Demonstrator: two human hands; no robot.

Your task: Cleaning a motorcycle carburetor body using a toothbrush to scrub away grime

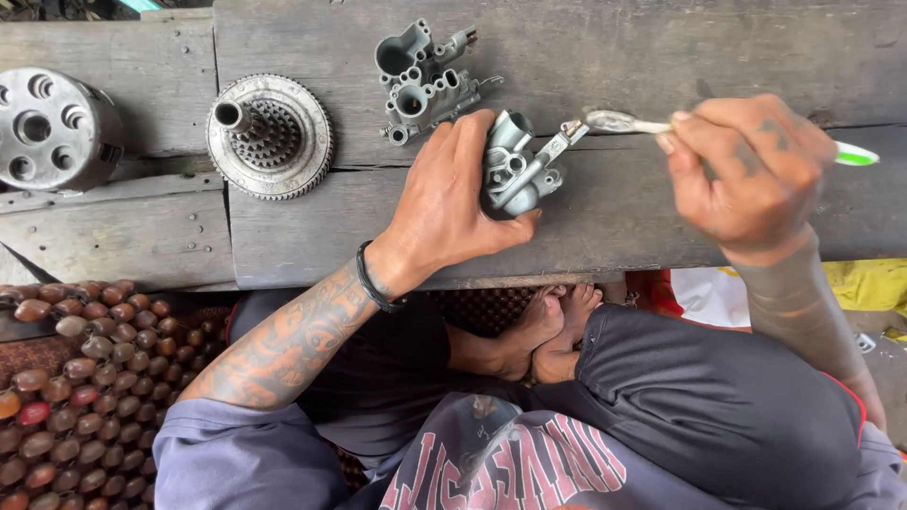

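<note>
Left hand (452,203): wrapped around a small grey carburetor body (518,172), holding it against the weathered wooden bench (605,57). Black band at that wrist.

Right hand (746,175): closed on a toothbrush (855,156) with a white and green handle; bristle head touches the carburetor body's protruding fitting.

Just above the left hand: a second grey cast part (422,80) with round bores, lying loose.

Further left: toothed clutch gear (269,135) with a central shaft; at the edge, a round drilled metal drum (52,127).

Lower left: mat of brown wooden beads (76,378).

Below the bench: bare feet, crossed.

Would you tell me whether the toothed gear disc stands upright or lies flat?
Flat: the gear disc rests face-down on the wooden bench, its hub pointing up.
</note>
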